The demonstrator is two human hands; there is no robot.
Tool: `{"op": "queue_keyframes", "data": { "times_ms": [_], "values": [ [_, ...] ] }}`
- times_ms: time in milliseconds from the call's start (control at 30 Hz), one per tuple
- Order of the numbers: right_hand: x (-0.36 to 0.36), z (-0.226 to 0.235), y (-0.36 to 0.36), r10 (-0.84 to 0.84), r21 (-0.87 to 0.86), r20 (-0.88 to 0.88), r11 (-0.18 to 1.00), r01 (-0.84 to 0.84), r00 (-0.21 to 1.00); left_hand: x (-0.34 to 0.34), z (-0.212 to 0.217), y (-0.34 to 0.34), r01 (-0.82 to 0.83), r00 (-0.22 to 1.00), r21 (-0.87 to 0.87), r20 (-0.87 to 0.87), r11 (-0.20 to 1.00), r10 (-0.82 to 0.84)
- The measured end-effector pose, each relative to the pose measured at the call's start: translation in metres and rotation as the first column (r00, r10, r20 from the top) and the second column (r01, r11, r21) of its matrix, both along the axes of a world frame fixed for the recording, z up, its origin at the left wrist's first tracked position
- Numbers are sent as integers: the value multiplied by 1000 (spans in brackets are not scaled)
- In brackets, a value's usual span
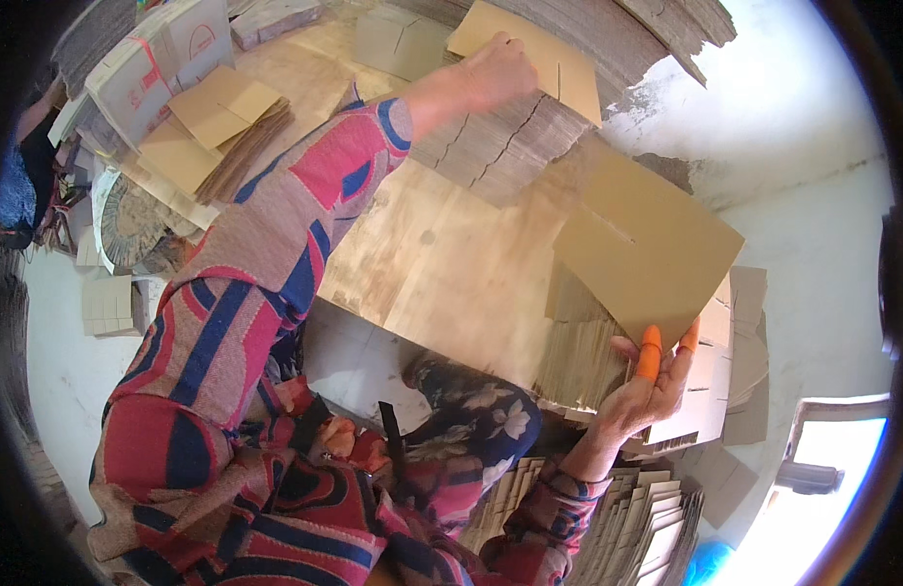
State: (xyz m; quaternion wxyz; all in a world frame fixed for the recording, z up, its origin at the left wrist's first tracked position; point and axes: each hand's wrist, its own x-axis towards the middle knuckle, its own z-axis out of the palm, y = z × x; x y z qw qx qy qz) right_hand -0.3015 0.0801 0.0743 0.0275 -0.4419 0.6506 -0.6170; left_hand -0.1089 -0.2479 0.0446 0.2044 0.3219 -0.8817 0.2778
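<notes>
My right hand (pixel 652 386), with orange finger covers on two fingers, pinches the near corner of a tan cardboard sheet (pixel 656 244). That sheet is tilted above a stack of cardboard pieces (pixel 578 352) at the table's right edge, and a slit shows in it. At the far side, my left hand (pixel 498 73) is closed, its fingers curled at a slotted tan cardboard piece (pixel 569 83). This piece lies over a stack of greyish slotted cardboard (pixel 515 146). The left fingertips are partly hidden.
A wooden tabletop (pixel 422 254) spreads between my arms. Tan cardboard pieces (pixel 217 107) are piled at the far left by a white box (pixel 144 68). More slotted pieces (pixel 700 400) stand right of my right hand, with upright bundles (pixel 647 527) below.
</notes>
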Motion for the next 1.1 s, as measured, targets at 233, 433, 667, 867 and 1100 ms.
{"op": "queue_keyframes", "data": {
  "times_ms": [233, 433, 667, 867, 1100],
  "values": [
    [6, 6, 9, -7, -40, -36, 999, 6, 999, 10, 22, 3, 110, 954, 318, -299, 942, -10],
    [9, 12, 22, -106, -232, -22, 968, 98, 994, 23, 64, 38, 255, 858, -314, -362, 914, -364],
    [18, 48, 43, -334, -218, -427, 940, 262, 840, 46, 79, 164, 305, 919, 69, -282, 950, -275],
    [28, 66, 36, -129, -134, -247, 986, 98, 961, 45, 0, 179, 223, 973, 689, -202, 690, -112],
    [47, 83, 29, 107, 93, -115, 991, -96, 988, 53, -65, 161, 388, 896, 626, -429, 676, -117]
  ]
}}
